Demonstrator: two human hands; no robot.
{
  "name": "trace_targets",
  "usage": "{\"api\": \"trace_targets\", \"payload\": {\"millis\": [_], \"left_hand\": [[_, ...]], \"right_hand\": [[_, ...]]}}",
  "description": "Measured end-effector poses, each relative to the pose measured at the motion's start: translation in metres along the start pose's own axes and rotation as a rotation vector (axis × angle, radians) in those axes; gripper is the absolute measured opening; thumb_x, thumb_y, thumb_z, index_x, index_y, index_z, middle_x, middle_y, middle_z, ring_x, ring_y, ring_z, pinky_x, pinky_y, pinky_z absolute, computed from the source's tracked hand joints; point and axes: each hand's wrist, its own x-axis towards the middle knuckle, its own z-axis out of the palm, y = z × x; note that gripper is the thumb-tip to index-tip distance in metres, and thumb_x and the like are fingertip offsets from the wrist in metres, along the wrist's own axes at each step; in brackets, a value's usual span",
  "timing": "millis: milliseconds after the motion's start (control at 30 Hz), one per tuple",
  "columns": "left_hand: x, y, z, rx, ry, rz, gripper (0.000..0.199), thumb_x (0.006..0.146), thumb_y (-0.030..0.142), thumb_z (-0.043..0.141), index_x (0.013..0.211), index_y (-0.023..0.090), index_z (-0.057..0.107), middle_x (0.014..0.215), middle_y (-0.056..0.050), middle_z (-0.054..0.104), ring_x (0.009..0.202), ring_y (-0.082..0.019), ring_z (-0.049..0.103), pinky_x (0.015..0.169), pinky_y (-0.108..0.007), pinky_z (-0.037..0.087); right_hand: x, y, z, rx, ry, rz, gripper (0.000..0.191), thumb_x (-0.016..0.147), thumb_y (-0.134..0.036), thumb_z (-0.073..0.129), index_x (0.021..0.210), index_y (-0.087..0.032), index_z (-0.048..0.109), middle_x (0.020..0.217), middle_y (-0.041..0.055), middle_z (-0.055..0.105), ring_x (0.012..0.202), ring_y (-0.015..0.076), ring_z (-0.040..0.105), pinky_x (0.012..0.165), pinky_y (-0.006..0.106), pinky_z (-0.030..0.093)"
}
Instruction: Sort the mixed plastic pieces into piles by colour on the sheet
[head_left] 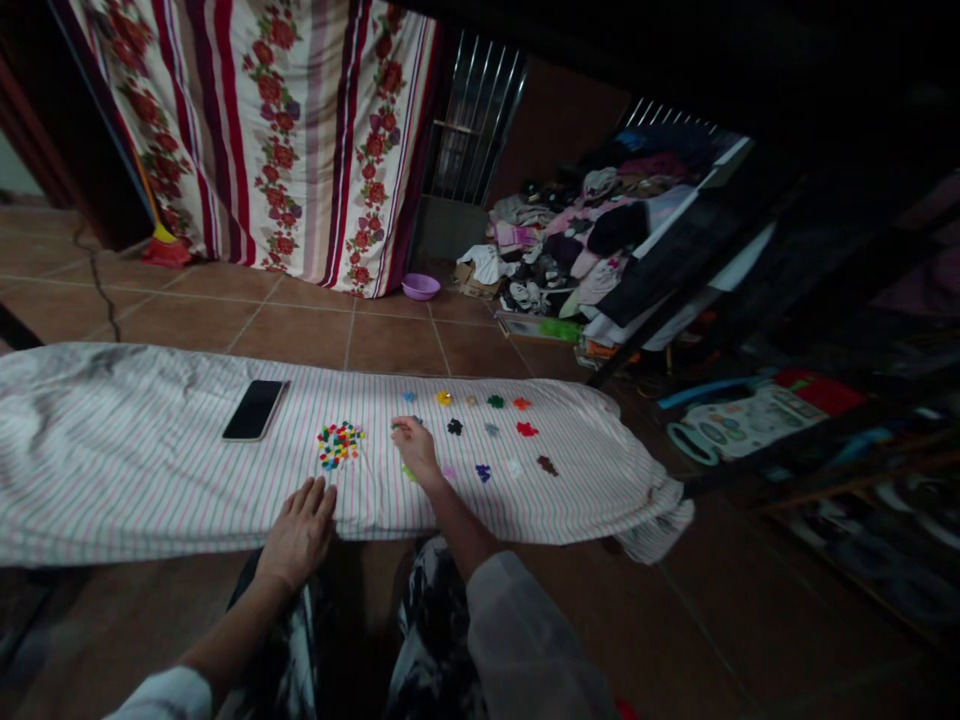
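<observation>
My right hand (pixel 417 450) is over the striped cloth, its fingers pinched together with a small green piece (pixel 396 427) at the tips. Under and beside it lie a lime-green pile (pixel 408 472) and a grey-blue pile (pixel 418 421), both partly hidden. My left hand (pixel 306 520) rests flat at the cloth's near edge, fingers stretched out, holding nothing. Just beyond it sits a mixed heap of tiny coloured pieces (pixel 340 445). To the right, small single-colour piles stand in rows, among them yellow (pixel 444 398), black (pixel 454 427), red (pixel 527 429), navy (pixel 483 472) and brown (pixel 547 465).
A phone (pixel 255 410) lies on the striped cloth (pixel 165 450), left of the heap. Beyond the low table are a purple basin (pixel 421 287), a floral curtain (pixel 281 140), a red and yellow broom (pixel 166 245) and a pile of clothes (pixel 585 225). My knees are under the near edge.
</observation>
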Motion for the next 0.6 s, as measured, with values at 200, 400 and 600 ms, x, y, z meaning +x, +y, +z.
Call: {"api": "trace_targets", "payload": {"millis": [200,400,600], "left_hand": [[-0.002,-0.002,0.006,-0.026,0.026,0.000,0.040,0.088,0.024,0.043,0.124,0.016,0.057,0.131,-0.016,0.059,0.126,-0.029,0.051,0.099,-0.044,0.045],[-0.003,-0.003,0.009,-0.023,0.035,0.010,0.041,0.087,0.022,0.043,0.125,0.016,0.056,0.131,-0.017,0.059,0.127,-0.029,0.050,0.100,-0.044,0.045],[-0.003,-0.004,0.009,-0.036,0.054,0.025,0.041,0.088,0.023,0.044,0.127,0.018,0.054,0.132,-0.016,0.058,0.128,-0.028,0.050,0.099,-0.043,0.045]], "right_hand": [[0.016,0.021,-0.048,0.122,0.170,0.020,0.022,0.072,-0.028,0.055,0.091,-0.019,0.064,0.082,0.0028,0.070,0.078,0.0175,0.067,0.072,0.029,0.054],[0.036,0.051,-0.108,0.048,0.310,0.062,0.033,0.069,-0.039,0.059,0.092,-0.018,0.067,0.086,0.0064,0.072,0.084,0.0200,0.069,0.076,0.031,0.054],[0.053,0.082,-0.169,-0.040,0.430,0.122,0.039,0.069,-0.041,0.053,0.095,-0.016,0.070,0.079,0.0068,0.072,0.076,0.0190,0.069,0.072,0.030,0.054]]}}
